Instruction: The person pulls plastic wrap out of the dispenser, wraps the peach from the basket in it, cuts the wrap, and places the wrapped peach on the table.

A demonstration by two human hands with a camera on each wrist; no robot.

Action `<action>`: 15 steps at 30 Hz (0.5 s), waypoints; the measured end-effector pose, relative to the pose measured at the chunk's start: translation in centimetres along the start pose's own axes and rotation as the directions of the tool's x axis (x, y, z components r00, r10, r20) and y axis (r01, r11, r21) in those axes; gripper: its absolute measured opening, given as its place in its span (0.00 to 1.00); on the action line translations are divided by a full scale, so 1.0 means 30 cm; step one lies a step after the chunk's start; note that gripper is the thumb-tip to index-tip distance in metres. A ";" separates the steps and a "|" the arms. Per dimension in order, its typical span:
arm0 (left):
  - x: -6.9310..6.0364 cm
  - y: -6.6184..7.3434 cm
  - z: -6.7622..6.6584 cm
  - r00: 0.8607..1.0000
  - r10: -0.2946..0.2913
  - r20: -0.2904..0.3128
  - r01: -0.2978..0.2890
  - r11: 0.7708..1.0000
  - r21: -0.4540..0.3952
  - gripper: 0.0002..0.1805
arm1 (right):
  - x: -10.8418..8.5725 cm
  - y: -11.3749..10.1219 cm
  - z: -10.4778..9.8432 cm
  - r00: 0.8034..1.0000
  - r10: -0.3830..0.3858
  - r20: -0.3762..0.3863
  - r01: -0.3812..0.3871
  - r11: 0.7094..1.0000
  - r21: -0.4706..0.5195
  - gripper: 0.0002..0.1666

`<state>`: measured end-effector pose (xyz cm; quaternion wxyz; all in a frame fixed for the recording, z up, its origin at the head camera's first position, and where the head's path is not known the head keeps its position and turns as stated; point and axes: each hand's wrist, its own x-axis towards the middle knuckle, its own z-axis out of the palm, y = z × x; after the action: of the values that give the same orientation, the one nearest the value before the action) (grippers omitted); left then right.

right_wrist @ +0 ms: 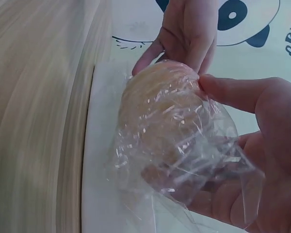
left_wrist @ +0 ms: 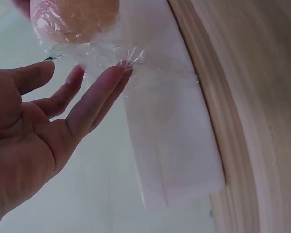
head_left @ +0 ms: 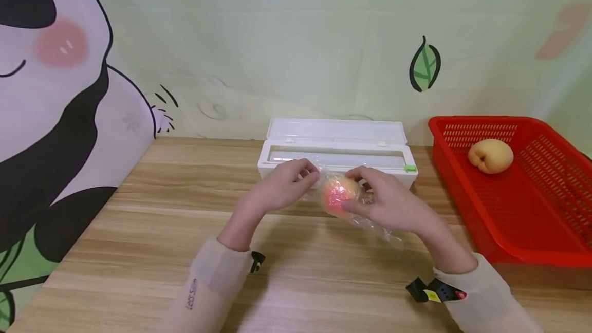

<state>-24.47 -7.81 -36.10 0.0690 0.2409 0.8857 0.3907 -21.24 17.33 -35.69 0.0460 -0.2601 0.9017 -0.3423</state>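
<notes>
A pink and yellow peach (head_left: 339, 195) wrapped in clear plastic film is held above the table, in front of a white cling film box. My right hand (head_left: 390, 200) grips it from the right, thumb on the near side and fingers behind; loose film hangs below. My left hand (head_left: 288, 184) is at the peach's left. In the left wrist view its fingertips (left_wrist: 123, 68) touch the gathered film (left_wrist: 102, 56), with the thumb apart from them. The right wrist view shows crumpled film (right_wrist: 194, 155) bunched toward the right palm.
Behind the hands stands the white cling film box (head_left: 335, 132), lid raised, with a green piece (head_left: 410, 168) at its right end. At right, a red basket (head_left: 467, 209) holds another peach (head_left: 491, 156). The wooden table (head_left: 152, 230) meets a printed panda backdrop (head_left: 259, 66).
</notes>
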 end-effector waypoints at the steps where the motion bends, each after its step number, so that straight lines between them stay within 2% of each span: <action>1: 0.003 -0.003 0.004 1.000 -0.004 0.000 0.004 1.000 -0.017 0.15 | 0.000 -0.002 0.002 1.000 0.001 -0.005 -0.001 1.000 0.004 0.33; 5: 0.009 -0.008 0.018 1.000 -0.024 -0.008 0.023 0.995 -0.093 0.14 | 0.000 -0.009 0.010 1.000 -0.009 -0.027 0.010 1.000 0.019 0.34; 10: 0.015 -0.011 0.029 0.999 -0.028 -0.024 0.022 0.978 -0.206 0.15 | 0.000 -0.017 0.018 0.997 -0.042 -0.070 0.044 0.999 0.017 0.35; 15: 0.020 -0.014 0.038 0.999 -0.033 -0.044 0.021 0.969 -0.245 0.17 | 0.002 -0.022 0.024 0.994 -0.047 -0.097 0.050 0.998 0.032 0.36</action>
<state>-24.82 -7.02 -37.14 0.0822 0.2093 0.8355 0.5014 -20.82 16.44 -35.81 -0.0013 -0.2642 0.8903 -0.3708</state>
